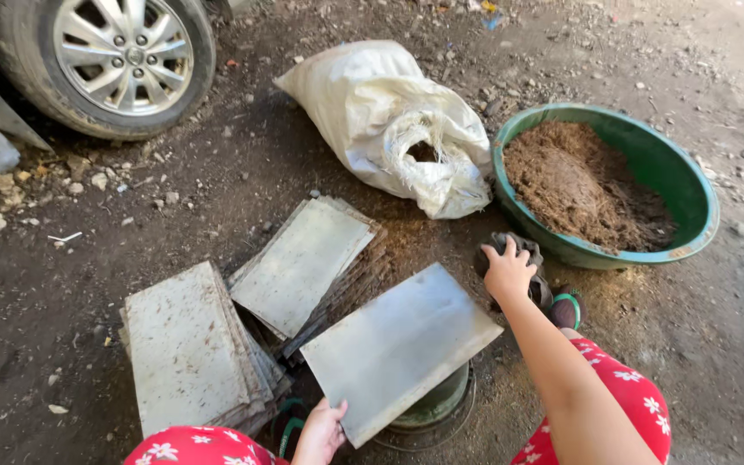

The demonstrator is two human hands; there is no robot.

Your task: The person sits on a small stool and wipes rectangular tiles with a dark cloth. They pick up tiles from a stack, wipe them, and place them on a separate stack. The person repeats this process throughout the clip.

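From the head view, you look down at dirt ground. Your left hand (320, 430) grips the near corner of a flat grey sheet (398, 344). The fingers are closed on its edge. The sheet lies tilted on top of a round green pot (437, 406), which peeks out under it.

Your right hand (507, 274) is closed over a dark lump (510, 250), just past the sheet's far corner. The lump sits right beside the green bowl (613, 185). The bowl is full of brown soil (574, 181) and stands beyond the sheet, on its right.

Left of the sheet lie two piles of the same kind of sheets. One pile (187, 349) is close to your left knee. The other pile (303, 263) leans just behind the sheet.

A white sack (389, 120) lies past the sheet, touching the bowl, and its mouth is open. A car wheel (114, 60) stands far off from the sheet, at the top left. Your knees in red flowered cloth (622, 396) show near the sheet, and a sandal (566, 310) is by your right arm.
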